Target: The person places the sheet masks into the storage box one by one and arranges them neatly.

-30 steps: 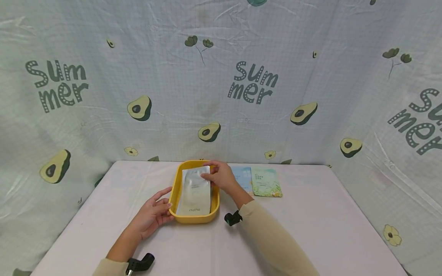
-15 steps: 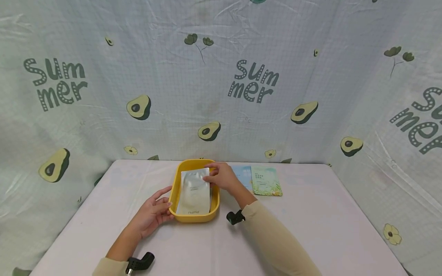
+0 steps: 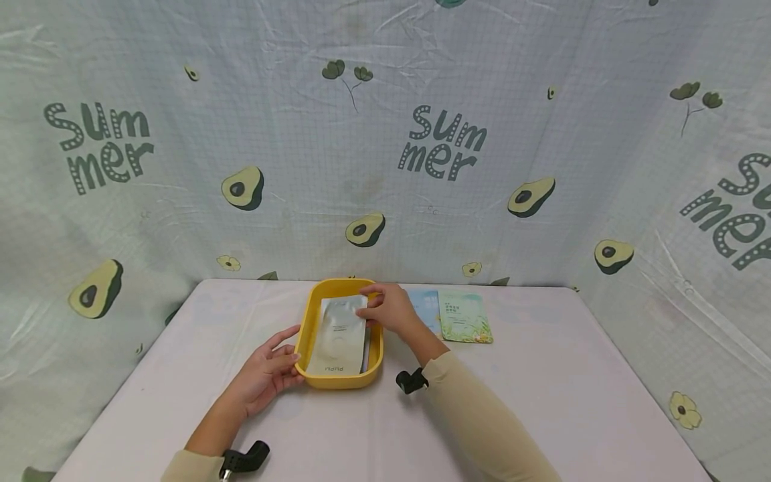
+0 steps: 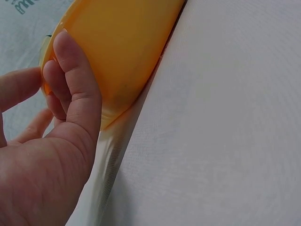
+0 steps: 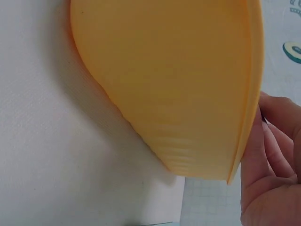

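A yellow plastic tray (image 3: 339, 382) stands on the table, with a silvery sheet mask packet (image 3: 339, 341) lying inside it. At least one more packet edge (image 3: 366, 351) shows beneath on the right. My right hand (image 3: 390, 309) reaches over the tray's right rim and pinches the silvery packet by its upper right edge. In the right wrist view the tray's outer wall (image 5: 169, 84) hides the packet. My left hand (image 3: 265, 376) holds the tray's left rim, its thumb and fingers bent at the edge in the left wrist view.
Right of the tray lie a blue packet (image 3: 426, 309) and a green packet (image 3: 464, 318) side by side; the right forearm partly covers the blue one. A printed cloth (image 3: 385, 134) hangs behind and around the white table (image 3: 518, 402).
The silvery packet has turned slightly, its top shifting right and its bottom left, baring more of the packet beneath. My right hand has moved a little right. The left hand and tray stay put.
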Demonstrator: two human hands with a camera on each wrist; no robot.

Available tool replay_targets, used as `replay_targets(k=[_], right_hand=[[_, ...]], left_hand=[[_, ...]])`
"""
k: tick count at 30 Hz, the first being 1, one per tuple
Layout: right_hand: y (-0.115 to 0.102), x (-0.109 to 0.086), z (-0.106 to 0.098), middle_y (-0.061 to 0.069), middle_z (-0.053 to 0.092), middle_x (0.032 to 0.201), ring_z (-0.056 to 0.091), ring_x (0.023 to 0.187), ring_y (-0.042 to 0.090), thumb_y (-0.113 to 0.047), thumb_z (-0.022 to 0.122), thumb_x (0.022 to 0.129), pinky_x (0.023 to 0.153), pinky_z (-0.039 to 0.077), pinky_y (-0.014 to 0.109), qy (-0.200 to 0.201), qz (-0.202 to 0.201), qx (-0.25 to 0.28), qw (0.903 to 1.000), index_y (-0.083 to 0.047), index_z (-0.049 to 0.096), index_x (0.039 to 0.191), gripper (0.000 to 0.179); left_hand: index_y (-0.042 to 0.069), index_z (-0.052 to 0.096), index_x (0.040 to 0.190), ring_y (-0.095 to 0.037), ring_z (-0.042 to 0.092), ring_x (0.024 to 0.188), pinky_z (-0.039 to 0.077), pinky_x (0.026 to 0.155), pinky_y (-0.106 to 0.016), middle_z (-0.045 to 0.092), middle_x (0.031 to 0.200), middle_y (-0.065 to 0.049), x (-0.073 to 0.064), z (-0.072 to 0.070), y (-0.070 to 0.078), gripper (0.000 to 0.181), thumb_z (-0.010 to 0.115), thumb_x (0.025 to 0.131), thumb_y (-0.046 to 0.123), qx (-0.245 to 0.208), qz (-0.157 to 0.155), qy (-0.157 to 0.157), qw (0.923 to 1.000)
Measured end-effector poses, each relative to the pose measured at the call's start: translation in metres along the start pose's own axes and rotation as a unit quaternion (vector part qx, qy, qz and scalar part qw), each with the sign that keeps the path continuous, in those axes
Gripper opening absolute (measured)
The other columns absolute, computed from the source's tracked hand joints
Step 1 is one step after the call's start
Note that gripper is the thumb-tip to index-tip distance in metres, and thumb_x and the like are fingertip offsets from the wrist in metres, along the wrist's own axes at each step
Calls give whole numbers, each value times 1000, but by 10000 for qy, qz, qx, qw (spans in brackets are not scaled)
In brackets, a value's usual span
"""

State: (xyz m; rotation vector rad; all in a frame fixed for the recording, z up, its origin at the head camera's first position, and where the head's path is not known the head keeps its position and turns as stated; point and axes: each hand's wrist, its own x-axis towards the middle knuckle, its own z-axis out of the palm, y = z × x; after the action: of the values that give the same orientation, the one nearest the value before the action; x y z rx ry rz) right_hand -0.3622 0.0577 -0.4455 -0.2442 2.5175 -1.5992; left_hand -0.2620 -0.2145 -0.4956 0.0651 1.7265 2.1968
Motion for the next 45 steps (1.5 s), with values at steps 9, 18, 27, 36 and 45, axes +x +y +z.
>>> replay_targets(k=[9,18,27,36,45], right_hand=[[3,1,-4,10,68,93,74,77,28,-10,83,84,71,64,30,-175,81,147,9997,-11,66,132,51],[-1,-3,-8,10,69,92,75,84,38,-6,80,86,69,63,29,-350,-64,22,9994,-10,69,131,47],[-1,-4,-8,8,72,88,76,81,36,-7,82,85,69,63,29,-137,-76,-209,9997,-10,70,130,47],[-3,-5,-9,9,67,92,74,77,29,-1,80,86,71,63,29,-220,-189,-399,9988,-7,68,133,49],[-2,-8,-13,6,69,89,71,73,17,-8,81,87,69,60,26,173,-357,-837,9957,-4,72,125,39]], left_hand=[[14,18,163,-11,64,79,62,80,-29,56,107,-1,-1,1,1,73,57,103,6,-18,5,30,10000],[13,17,163,-11,63,78,62,79,-29,56,106,-1,-1,1,0,73,56,102,4,-31,20,9,10000],[15,18,163,-12,64,80,62,81,-29,56,108,-2,-2,1,1,74,58,102,7,24,-39,56,10000],[16,18,164,-12,64,81,62,82,-29,56,109,-2,-2,2,2,73,58,103,8,62,-39,83,9999],[15,18,163,-12,64,81,62,82,-29,57,108,-1,-2,2,1,72,57,103,7,52,-3,43,10000]])
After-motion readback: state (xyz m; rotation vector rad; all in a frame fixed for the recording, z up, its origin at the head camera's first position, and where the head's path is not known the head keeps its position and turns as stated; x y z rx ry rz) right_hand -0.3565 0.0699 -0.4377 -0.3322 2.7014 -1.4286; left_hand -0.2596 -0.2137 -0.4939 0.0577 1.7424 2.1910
